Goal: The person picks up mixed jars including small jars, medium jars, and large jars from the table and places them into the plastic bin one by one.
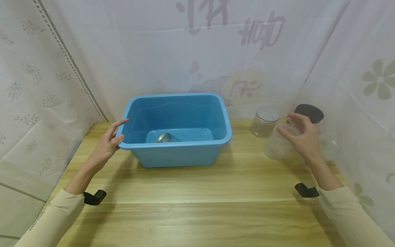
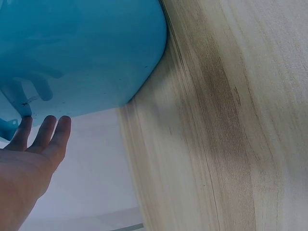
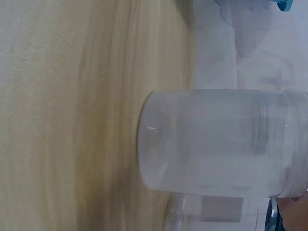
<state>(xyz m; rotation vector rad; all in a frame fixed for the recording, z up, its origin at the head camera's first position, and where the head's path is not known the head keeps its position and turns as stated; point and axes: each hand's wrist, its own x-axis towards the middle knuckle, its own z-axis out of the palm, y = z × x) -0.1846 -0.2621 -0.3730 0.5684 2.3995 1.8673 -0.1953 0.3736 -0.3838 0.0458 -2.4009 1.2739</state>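
My left hand (image 1: 106, 145) holds the left rim of a blue plastic tub (image 1: 176, 156); thumb and index finger lie over the rim. In the left wrist view, other fingers (image 2: 60, 137) lie against its outer wall. Inside the tub, partly hidden by the front wall, is a clear jar with a gold-edged rim (image 1: 168, 138). At the right, my right hand (image 1: 303, 139) grips a clear, lidless-looking jar (image 1: 276, 145) by its top, thumb on the left side. In the right wrist view this jar (image 3: 216, 144) stands with its base at the tabletop.
Behind the gripped jar stand a clear jar with a silver lid (image 1: 263, 123) and one with a black lid (image 1: 308, 112). Another clear container (image 1: 328, 148) is right of my right hand. Printed curtains (image 1: 154, 51) surround the wooden table (image 1: 191, 206).
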